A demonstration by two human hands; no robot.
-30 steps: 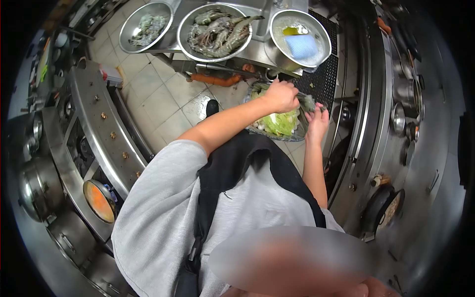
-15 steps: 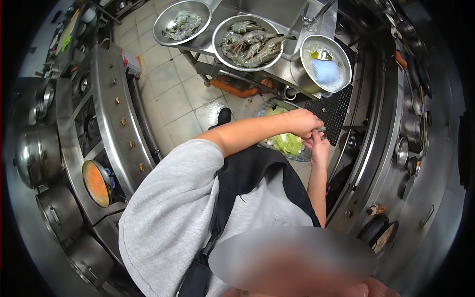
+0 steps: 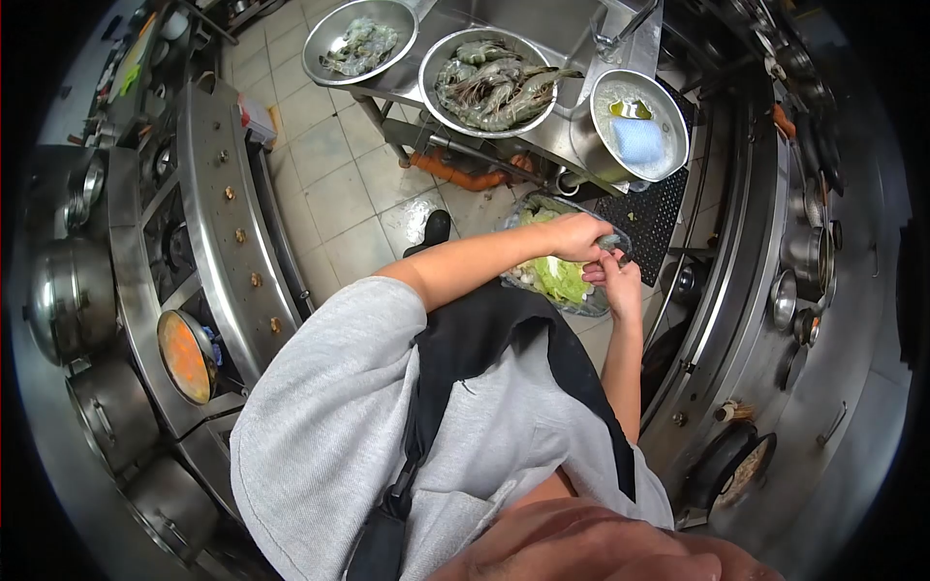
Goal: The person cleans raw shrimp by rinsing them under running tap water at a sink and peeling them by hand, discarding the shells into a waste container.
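Observation:
My left hand (image 3: 578, 238) is closed around a small grey shrimp (image 3: 609, 242), which pokes out past the fingertips. Close against it, my right hand (image 3: 618, 279) has its fingers pinched on the same shrimp; the grip is partly hidden. Both hands are over a plastic-lined bin (image 3: 581, 309) holding pale green cabbage leaves (image 3: 559, 281). Ahead of them, a large metal bowl (image 3: 432, 108) is heaped with whole grey shrimp (image 3: 499, 85). To its left, a smaller metal bowl (image 3: 315, 73) contains peeled, translucent shrimp (image 3: 359, 47).
A metal pot (image 3: 675, 165) with a blue sponge (image 3: 636, 140) stands at the sink counter's (image 3: 572, 145) right. Stoves flank me: a pan of orange food (image 3: 185, 356) sits left, pans (image 3: 741, 465) right. A black perforated mat (image 3: 651, 218) lies on the tiled floor.
Both hands have shifted slightly left, and my left hand has turned so that more of the shrimp shows. The bowls stay in place.

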